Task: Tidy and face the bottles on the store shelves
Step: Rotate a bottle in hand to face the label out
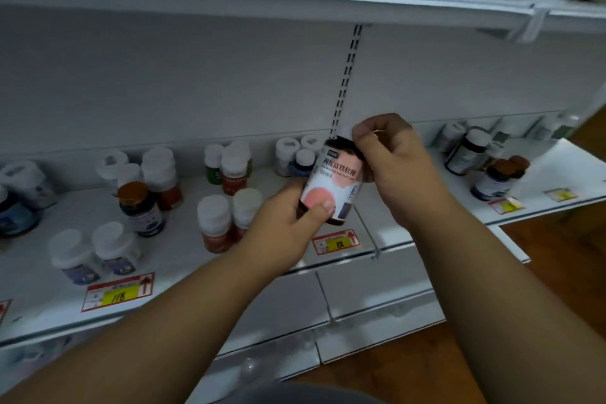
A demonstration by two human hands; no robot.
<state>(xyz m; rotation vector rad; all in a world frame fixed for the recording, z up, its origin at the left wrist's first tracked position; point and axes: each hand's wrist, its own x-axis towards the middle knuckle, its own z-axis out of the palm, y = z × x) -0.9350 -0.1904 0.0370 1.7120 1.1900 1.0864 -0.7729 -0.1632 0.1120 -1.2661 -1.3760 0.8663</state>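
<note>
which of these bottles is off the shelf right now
The dark bottle with the pink-and-white label. The left hand holds its base and the right hand grips its top, while all the other bottles stand on the shelf.

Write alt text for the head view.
Both hands hold one bottle above a white shelf: left hand at its base, right hand at its cap. Other bottles stand scattered behind price tags.
</note>
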